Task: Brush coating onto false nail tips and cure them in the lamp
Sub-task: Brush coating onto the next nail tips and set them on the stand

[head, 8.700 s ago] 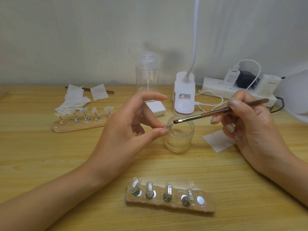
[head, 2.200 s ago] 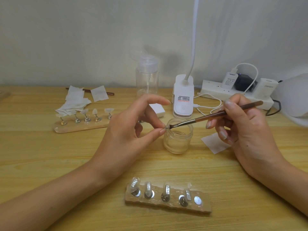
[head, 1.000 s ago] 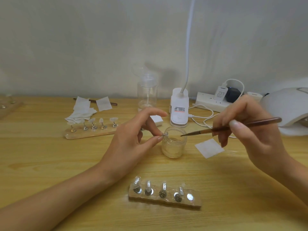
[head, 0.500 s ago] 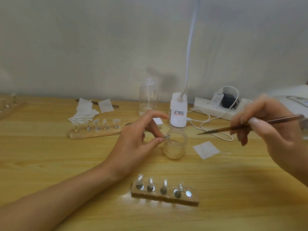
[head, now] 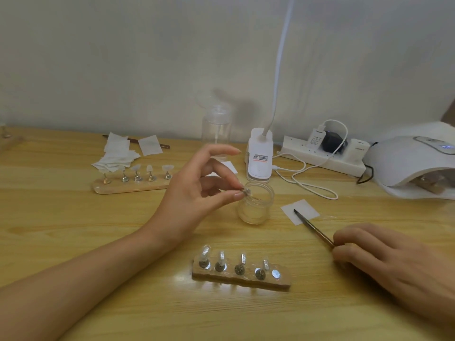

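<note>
Wooden counter, pale wall behind. On the left, the left hand pinched a nail tip on its stand right over the rim of the glass jar, same as before. Behind it the clip light had a red-and-blue label, too small to read. Half a second ago the brush was mid-air; now it lay bristles on the paper square, handle end under the right hand with its fingers curled, couldn't tell if gripped. Far right sat the curing lamp.
</note>
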`<state>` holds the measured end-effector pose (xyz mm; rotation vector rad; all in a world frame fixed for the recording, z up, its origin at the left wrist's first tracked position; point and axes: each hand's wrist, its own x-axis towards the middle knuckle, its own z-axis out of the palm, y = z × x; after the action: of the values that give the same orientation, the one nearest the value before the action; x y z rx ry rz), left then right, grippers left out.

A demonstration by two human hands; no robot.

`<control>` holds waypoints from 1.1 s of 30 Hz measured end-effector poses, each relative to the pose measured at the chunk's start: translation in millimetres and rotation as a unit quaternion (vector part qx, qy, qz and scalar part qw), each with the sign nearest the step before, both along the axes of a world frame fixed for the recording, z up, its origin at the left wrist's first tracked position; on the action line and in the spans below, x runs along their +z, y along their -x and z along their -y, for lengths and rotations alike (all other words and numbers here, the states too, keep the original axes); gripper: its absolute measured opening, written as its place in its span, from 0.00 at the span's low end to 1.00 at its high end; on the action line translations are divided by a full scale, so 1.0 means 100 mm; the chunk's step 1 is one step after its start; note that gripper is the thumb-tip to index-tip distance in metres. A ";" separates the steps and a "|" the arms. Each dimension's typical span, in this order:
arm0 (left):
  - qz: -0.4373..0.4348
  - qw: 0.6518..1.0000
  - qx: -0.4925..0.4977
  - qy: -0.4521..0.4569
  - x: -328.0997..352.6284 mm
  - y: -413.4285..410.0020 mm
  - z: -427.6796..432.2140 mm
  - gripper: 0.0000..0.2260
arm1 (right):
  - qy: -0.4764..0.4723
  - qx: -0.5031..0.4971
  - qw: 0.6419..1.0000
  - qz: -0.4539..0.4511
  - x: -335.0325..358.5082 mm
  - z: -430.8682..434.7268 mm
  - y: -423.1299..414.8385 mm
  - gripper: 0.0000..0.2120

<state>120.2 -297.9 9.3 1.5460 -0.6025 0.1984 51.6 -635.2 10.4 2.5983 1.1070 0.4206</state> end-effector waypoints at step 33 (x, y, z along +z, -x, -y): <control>-0.103 0.983 -0.053 0.140 0.05 -0.04 -0.06 0.24 | -0.587 -0.055 0.754 -0.291 0.15 -1.11 0.01 0.34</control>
<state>123.8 -291.8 13.9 1.2400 -0.4701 0.0380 50.5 -524.0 25.7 4.1203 0.9743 0.3248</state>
